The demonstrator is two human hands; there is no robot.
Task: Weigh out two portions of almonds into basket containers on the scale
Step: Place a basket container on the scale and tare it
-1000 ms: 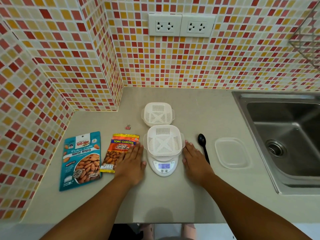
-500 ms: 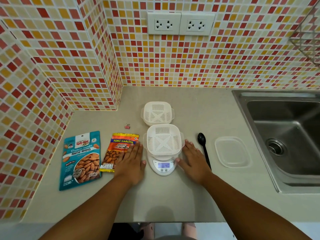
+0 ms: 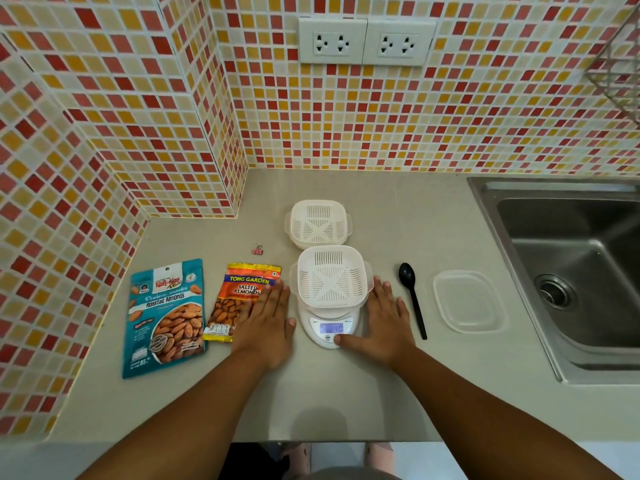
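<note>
A white slotted basket sits empty on the small white scale, whose display is lit. A second empty basket stands just behind it on the counter. My right hand lies flat to the right of the scale, its thumb touching the scale's front by the button. My left hand lies flat to the left, overlapping the orange salted almonds packet. A teal roasted almonds bag lies further left.
A black plastic spoon lies right of my right hand, then a clear lid. A steel sink fills the right side. A small pink binder clip sits behind the packets. Tiled walls close the left and back.
My right hand has slid inward and its thumb has moved onto the front of the scale. My left hand has stayed flat beside the scale.
</note>
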